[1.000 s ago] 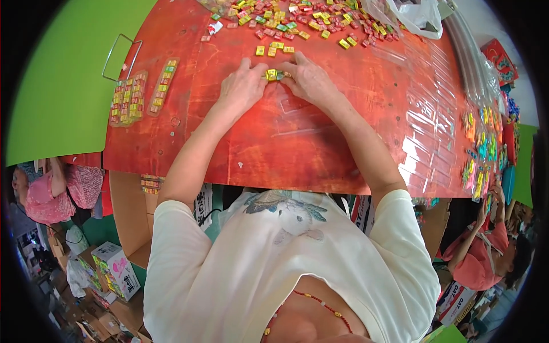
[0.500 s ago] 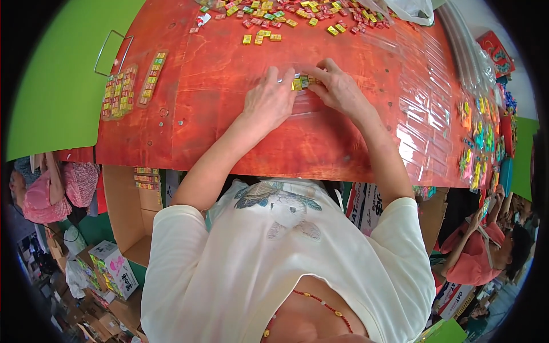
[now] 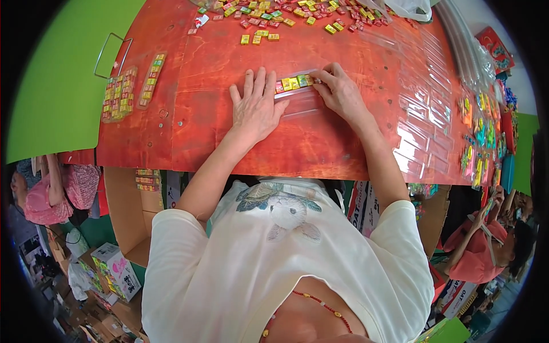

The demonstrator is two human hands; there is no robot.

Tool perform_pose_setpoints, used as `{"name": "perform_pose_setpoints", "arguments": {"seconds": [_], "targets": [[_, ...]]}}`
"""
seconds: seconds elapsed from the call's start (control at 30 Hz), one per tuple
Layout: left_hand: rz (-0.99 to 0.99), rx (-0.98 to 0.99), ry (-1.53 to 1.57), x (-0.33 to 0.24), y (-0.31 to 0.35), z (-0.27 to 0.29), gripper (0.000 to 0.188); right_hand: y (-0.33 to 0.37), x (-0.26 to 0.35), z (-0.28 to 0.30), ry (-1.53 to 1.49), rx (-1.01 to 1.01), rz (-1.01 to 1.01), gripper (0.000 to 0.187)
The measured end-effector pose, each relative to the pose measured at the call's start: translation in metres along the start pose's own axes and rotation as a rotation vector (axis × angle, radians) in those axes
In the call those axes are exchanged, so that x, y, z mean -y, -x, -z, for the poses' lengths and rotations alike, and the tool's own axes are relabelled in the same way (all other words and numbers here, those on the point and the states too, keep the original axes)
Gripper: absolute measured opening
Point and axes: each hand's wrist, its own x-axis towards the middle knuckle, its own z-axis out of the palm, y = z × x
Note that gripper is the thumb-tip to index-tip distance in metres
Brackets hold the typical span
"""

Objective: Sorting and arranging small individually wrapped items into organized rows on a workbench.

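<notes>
A clear plastic tray (image 3: pixel 303 97) lies at a slight tilt on the red table between my hands. Along its far side runs a row of small boxes (image 3: pixel 294 83), mostly yellow, with a green one and a reddish one. My left hand (image 3: pixel 254 107) rests flat by the row's left end, fingers spread, its thumb reaching over the tray's near edge. At the other end, the fingertips of my right hand (image 3: pixel 339 91) are drawn together against the last box. Whatever sits between those fingertips is hidden.
Loose small boxes (image 3: pixel 269 17) are heaped at the far edge, a few lying nearer. Filled trays (image 3: pixel 119 94) lie at the left. Clear empty trays (image 3: pixel 426 108) are spread on the right, beside bagged colourful items (image 3: pixel 477 137). An open carton (image 3: pixel 127 217) stands under the table's near edge.
My left hand has slid left off the row and spread its fingers, uncovering more boxes. My right hand has shifted slightly right and stays at the row's right end.
</notes>
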Motion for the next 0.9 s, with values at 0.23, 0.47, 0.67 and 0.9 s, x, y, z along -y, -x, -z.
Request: {"name": "perform_pose_setpoints", "arguments": {"seconds": [0.23, 0.47, 0.67, 0.9], "targets": [[-0.023, -0.047, 0.041, 0.001, 0.002, 0.008, 0.074, 0.004, -0.001, -0.001, -0.078, -0.041, -0.068, 0.030], [-0.133, 0.093, 0.084, -0.001, -0.007, 0.002, 0.065, 0.007, 0.015, -0.004, 0.221, 0.013, 0.148, 0.036], [-0.173, -0.015, 0.113, 0.005, -0.006, -0.003, 0.066, 0.005, 0.005, -0.001, -0.137, 0.001, -0.006, 0.033], [-0.139, -0.002, 0.193, 0.010, -0.015, 0.004, 0.058, 0.004, -0.006, -0.004, -0.350, -0.082, -0.106, 0.034]]}}
